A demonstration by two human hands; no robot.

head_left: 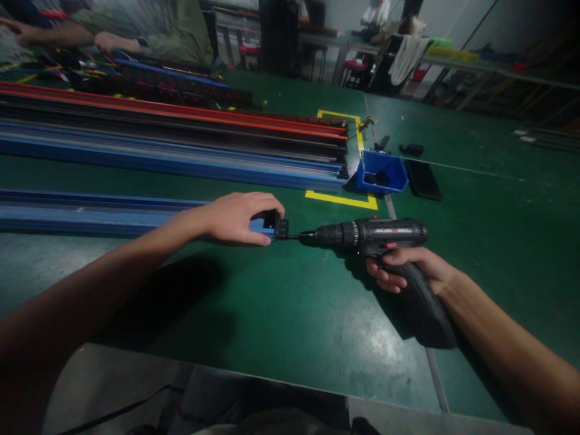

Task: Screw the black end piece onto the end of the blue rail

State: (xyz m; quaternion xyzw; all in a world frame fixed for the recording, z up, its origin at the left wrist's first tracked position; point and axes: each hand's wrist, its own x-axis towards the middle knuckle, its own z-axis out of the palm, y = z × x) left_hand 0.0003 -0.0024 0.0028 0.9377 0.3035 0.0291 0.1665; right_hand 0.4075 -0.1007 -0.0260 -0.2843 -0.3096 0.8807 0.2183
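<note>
The left hand (242, 219) has its grip curled partway closed around the end of a blue rail (113, 212) lying on the green surface (290, 314), thumb on the near side and fingers over the far side, by a black end piece (281, 228). The right hand (410, 266) has its grip wrapped closed around the handle of a black drill (392, 235), whose bit (296, 235) points left at the end piece and seems to touch it, though the blur makes that contact uncertain.
</note>
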